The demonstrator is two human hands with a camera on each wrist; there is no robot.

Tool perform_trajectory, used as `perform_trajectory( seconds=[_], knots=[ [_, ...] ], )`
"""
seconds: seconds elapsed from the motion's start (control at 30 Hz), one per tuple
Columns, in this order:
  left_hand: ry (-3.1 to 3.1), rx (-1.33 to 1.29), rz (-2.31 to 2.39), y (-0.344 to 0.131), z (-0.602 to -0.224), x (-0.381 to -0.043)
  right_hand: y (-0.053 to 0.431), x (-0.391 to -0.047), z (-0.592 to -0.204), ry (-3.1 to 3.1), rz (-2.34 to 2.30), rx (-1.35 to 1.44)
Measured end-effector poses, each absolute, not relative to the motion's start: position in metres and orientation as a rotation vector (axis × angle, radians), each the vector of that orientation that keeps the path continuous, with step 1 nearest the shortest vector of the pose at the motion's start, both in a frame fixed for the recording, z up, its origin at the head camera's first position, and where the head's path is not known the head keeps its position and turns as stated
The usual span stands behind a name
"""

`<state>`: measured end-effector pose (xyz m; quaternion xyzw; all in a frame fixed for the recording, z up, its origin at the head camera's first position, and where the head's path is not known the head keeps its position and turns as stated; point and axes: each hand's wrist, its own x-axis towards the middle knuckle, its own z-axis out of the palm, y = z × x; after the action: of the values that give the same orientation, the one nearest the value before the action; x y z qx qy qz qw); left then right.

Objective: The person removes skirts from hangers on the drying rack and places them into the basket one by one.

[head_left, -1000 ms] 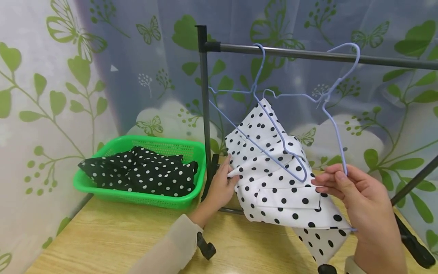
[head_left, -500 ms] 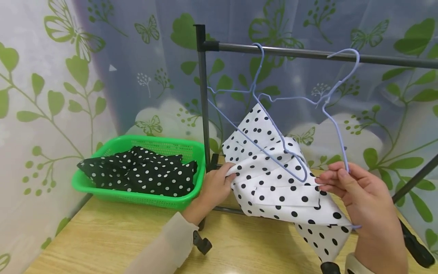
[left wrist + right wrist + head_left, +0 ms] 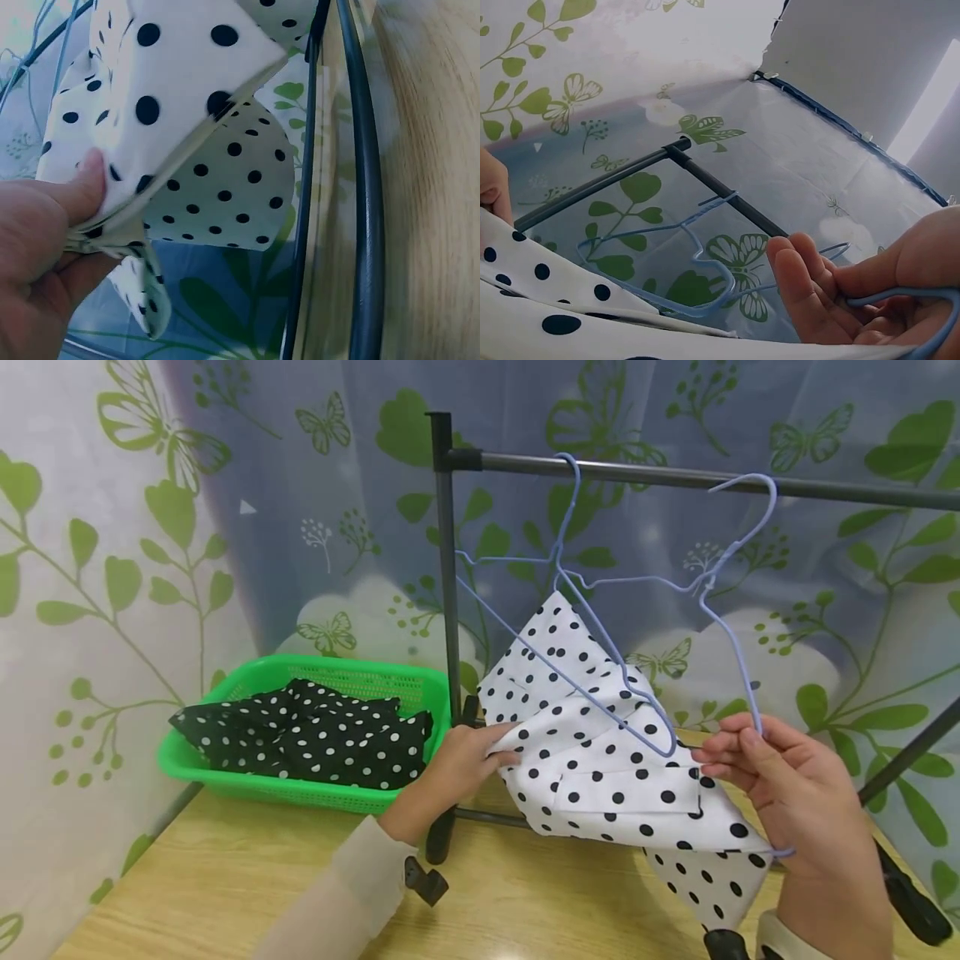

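My left hand (image 3: 465, 760) pinches the edge of a white garment with black polka dots (image 3: 585, 827). In the left wrist view, the thumb lies on top of the bunched garment (image 3: 187, 75) and the fingers go under it. My right hand (image 3: 810, 802) holds one arm of a pale blue clothes hanger (image 3: 705, 583) between thumb and fingers. The garment is draped on this hanger, whose lower corner pokes out by the right wrist. Its hook overlaps the rail in the head view. Another blue hanger (image 3: 559, 552) hangs bare from the rail, partly in front of the garment.
A dark metal clothes rack with a horizontal rail (image 3: 660, 474) stands on the wooden table (image 3: 225, 868). To its left, a green plastic basket (image 3: 300, 797) holds a black cloth with white dots (image 3: 322, 735). Leaf-patterned curtains (image 3: 337, 527) close off the back and sides.
My left hand has shifted left and pulls the garment's left edge outward. The garment's upper corner and the held hanger's hook have moved slightly down and left.
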<state>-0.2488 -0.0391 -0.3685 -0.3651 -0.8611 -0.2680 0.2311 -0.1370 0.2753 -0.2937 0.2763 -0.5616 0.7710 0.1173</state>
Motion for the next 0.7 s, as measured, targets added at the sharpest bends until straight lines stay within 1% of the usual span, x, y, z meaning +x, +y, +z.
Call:
perform_trajectory(
  seconds=[0.17,0.7],
  knots=[
    [-2.451,-1.03,-0.691,-0.04,-0.363,-0.248,0.272,-0.14,-0.295,-1.629,2.276,0.834],
    [-2.405,-0.894,-0.716,-0.043,-0.361,-0.244,0.271,-0.153,-0.299,-1.478,2.417,0.888]
  ],
)
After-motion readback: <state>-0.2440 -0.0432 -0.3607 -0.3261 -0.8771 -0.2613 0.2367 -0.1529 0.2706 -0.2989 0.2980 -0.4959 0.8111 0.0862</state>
